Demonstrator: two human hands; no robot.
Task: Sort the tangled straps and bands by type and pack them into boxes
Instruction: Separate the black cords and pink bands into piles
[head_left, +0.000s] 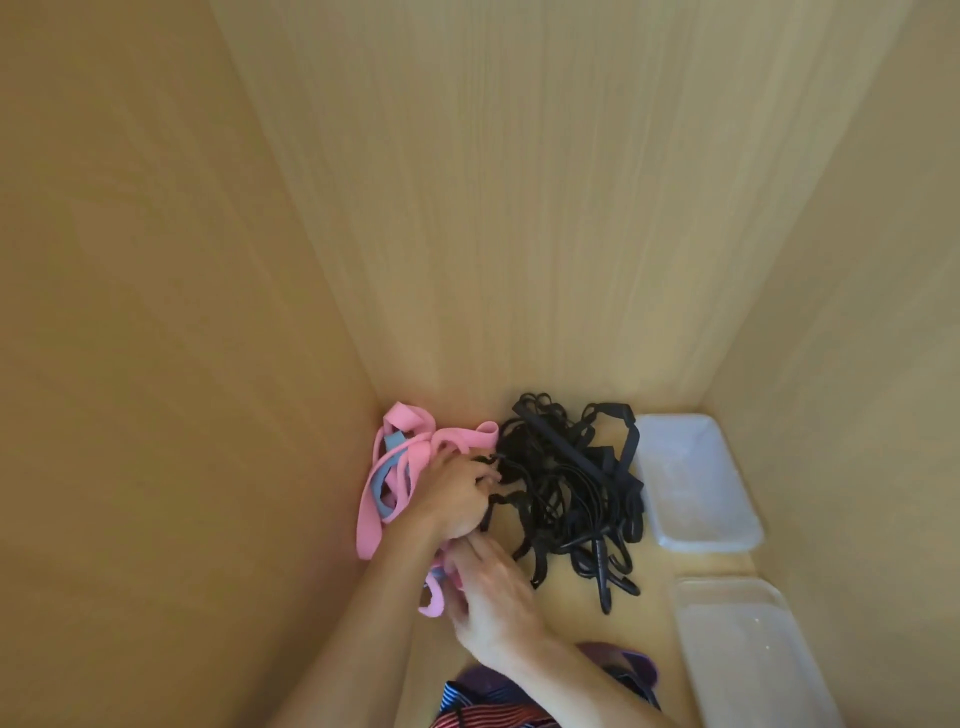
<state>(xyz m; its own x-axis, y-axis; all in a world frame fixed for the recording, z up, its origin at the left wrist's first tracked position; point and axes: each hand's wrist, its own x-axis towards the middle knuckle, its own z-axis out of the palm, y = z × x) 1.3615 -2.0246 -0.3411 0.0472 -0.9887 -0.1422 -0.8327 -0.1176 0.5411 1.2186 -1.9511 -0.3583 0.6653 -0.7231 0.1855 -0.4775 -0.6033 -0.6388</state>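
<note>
My left hand grips tangled black webbing straps; my right hand pinches flat pink elastic bands lying along the left wall.

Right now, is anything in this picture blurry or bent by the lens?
Head view: the wooden walls splay outward, a wide-angle bend; the right hand is smeared by motion blur; the black straps look sharp; light is soft, without hard glare.

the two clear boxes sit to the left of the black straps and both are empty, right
One detail is off. The head view shows the far clear box and the near clear box sitting to the right of the black straps, not to the left. The rest stands: both boxes look empty.
</note>
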